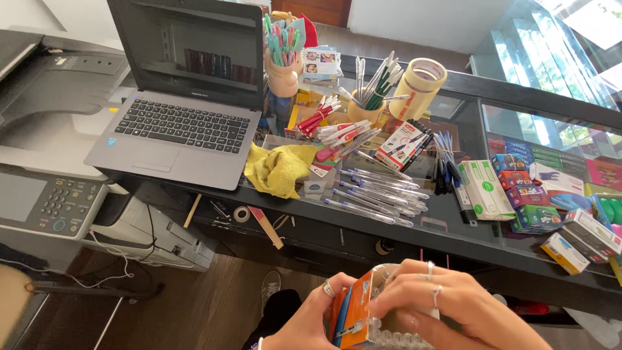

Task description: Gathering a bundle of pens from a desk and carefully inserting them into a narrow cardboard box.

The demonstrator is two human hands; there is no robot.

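An orange-and-blue pen pack (352, 317) with a clear plastic cover sits low in the view, held between both hands in front of the counter edge. The left hand (310, 321) closes on the pack's left side, thumb up by its top corner, 1 ring showing on a finger. The right hand (433, 304) lies over the pack's top and right side, fingers curled down on the clear cover, with 2 rings visible.

Just above the grip runs the dark glass counter (453, 223). Straight above the hands lies a loose heap of clear blue-tipped pens (376, 191). Left of that heap, a crumpled yellow cloth (280, 167) rests on the glass, and further left an open grey laptop (178, 123). Beyond the laptop, far left of the grip, stands a grey printer (45, 129). Up and right of the hands are small white-and-green boxes (486, 189), then coloured boxes (538, 194). Far above, a wide roll of tape (421, 79) stands beside a pen cup (364, 107).
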